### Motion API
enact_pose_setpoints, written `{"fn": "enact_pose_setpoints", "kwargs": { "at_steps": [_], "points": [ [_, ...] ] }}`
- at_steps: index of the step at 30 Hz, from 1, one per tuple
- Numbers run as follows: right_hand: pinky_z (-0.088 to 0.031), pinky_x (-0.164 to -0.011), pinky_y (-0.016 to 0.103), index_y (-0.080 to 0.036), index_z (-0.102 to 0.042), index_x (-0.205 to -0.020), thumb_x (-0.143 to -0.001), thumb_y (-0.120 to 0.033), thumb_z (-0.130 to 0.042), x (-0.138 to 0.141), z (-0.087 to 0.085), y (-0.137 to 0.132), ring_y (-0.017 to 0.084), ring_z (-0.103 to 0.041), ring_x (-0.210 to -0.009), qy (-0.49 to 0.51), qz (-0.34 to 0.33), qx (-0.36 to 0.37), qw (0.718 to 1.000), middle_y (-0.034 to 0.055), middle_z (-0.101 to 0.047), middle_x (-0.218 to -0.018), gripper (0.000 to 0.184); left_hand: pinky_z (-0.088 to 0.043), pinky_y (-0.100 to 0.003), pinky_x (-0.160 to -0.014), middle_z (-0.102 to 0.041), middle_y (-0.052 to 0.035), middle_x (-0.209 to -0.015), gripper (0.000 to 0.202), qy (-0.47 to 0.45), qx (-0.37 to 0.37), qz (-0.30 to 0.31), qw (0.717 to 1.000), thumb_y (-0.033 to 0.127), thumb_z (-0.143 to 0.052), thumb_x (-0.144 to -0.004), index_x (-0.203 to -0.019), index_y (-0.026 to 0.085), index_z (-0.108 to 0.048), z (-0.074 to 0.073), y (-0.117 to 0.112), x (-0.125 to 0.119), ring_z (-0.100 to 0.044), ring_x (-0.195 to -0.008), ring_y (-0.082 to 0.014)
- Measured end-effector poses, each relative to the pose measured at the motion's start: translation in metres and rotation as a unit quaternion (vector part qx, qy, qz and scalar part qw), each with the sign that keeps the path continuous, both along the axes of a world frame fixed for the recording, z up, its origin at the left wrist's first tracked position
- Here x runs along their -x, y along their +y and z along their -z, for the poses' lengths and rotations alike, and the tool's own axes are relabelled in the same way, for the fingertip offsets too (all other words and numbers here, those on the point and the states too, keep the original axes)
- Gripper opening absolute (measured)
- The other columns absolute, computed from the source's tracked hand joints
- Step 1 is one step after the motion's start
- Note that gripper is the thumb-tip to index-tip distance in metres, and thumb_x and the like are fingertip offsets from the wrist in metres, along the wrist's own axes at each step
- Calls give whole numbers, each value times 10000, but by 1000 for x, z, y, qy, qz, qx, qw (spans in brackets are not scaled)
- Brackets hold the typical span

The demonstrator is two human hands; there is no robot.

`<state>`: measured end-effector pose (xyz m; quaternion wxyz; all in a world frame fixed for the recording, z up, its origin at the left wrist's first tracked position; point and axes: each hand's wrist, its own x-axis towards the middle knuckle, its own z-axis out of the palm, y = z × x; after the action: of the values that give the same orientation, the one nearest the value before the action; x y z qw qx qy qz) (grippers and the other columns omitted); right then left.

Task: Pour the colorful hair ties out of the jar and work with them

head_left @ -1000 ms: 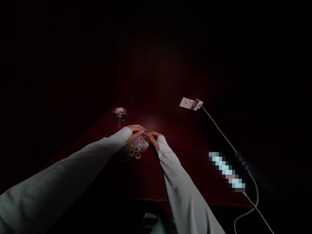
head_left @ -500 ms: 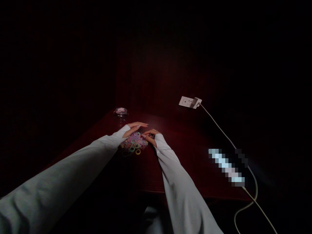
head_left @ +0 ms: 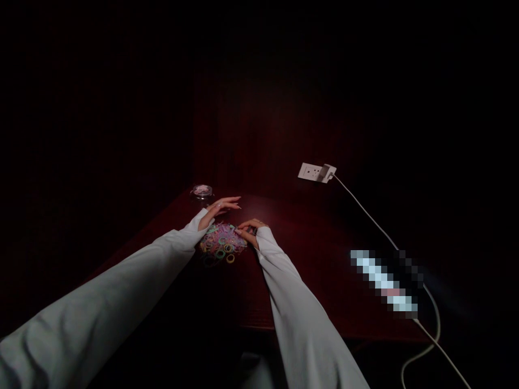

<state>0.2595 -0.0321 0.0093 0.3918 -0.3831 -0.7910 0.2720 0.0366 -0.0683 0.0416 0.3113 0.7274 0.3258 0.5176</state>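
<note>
A pile of small colourful hair ties (head_left: 222, 243), in purple, pink, green and yellow, lies on the dark red table (head_left: 292, 270). My left hand (head_left: 221, 207) is held over the far left side of the pile, open, with its fingers stretched out to the right and nothing in them. At the pile's right edge is my right hand (head_left: 251, 229), its thumb and fingertips drawn together against the hair ties. What is between those fingertips, if anything, is too small to make out. Long pale sleeves cover both arms.
A small round clear jar (head_left: 202, 192) with a pinkish top stands behind my left hand. On the wall is a socket (head_left: 311, 172) with a charger (head_left: 327, 173) plugged in. Its white cable (head_left: 367, 219) runs to the right, beside a bright pixelated object (head_left: 383, 280) on the table.
My left hand has lifted away from the pile, up and slightly left, uncovering more hair ties. My right hand has stayed at the pile's right edge. The view has shifted slightly.
</note>
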Motion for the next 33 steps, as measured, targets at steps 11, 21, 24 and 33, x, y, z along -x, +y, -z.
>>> {"fn": "enact_pose_setpoints", "kwargs": {
  "at_steps": [11, 21, 24, 33],
  "points": [
    [-459, -950, 318, -245, -763, -817, -999, -490, -643, 1, -8, -13, 183, -599, -922, -40, 21, -80, 996, 34, -700, -899, 328, -560, -386, -998, -798, -95, -1016, 631, 87, -154, -168, 970, 597, -372, -1096, -811, 202, -772, -8, -4, 8, -719, -983, -234],
    [-426, -1052, 350, -243, -813, -896, -944, -602, -706, -1, -12, -17, 179, -617, -976, -48, -22, -79, 996, 35, -715, -1000, 377, -555, -390, -930, -787, -88, -935, 603, 106, -163, -152, 969, 620, -423, -1080, -810, 218, -781, -3, -4, -1, -723, -926, -237],
    [-436, -1016, 345, -250, -820, -894, -901, -585, -765, -1, -12, -16, 185, -609, -971, -41, -22, -66, 997, 35, -710, -990, 340, -563, -391, -899, -785, -89, -905, 649, 103, -159, -154, 970, 691, -415, -1054, -784, 223, -775, -1, 0, 0, -724, -896, -241],
    [-454, -887, 325, -233, -800, -772, -788, -538, -885, 8, -5, -6, 168, -579, -848, 11, -9, -14, 1000, 20, -670, -872, 317, -511, -407, -1034, -788, -83, -1075, 523, 182, -131, -138, 965, 560, -407, -1081, -979, 225, -795, 5, 3, 1, -695, -1062, -249]
  ]
}}
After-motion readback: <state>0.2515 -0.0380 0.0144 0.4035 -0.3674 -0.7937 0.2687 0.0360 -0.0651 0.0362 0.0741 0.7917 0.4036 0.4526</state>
